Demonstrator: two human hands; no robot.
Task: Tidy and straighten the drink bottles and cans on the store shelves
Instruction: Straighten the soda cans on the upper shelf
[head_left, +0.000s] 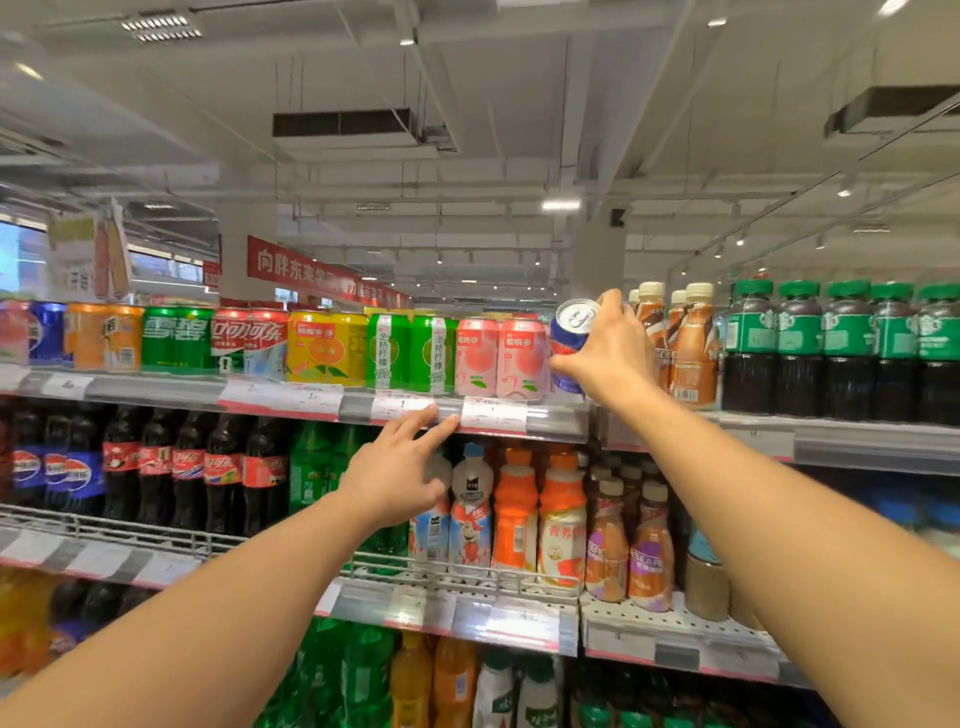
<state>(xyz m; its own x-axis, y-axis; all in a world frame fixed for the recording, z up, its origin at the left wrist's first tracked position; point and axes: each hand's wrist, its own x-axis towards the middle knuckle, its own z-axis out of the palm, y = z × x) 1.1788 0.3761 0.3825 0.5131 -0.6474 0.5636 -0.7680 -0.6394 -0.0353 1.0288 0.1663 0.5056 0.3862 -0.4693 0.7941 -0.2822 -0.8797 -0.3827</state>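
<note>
My right hand (608, 353) grips a blue and red can (569, 332) with a silver top, tilted, at the right end of the top shelf's can row. Just left of it stand two pink peach cans (501, 358), then green cans (410, 353) and yellow orange-print cans (324, 348). My left hand (400, 467) reaches out with straight fingers whose tips touch the top shelf's price rail (556, 421). It holds nothing.
Brown and orange bottles (685, 348) and green-capped dark bottles (841, 353) fill the top shelf to the right. Cola bottles (208, 467), milk drinks and orange bottles (519, 509) stand on the wire-fronted middle shelf. More bottles crowd the lower shelf.
</note>
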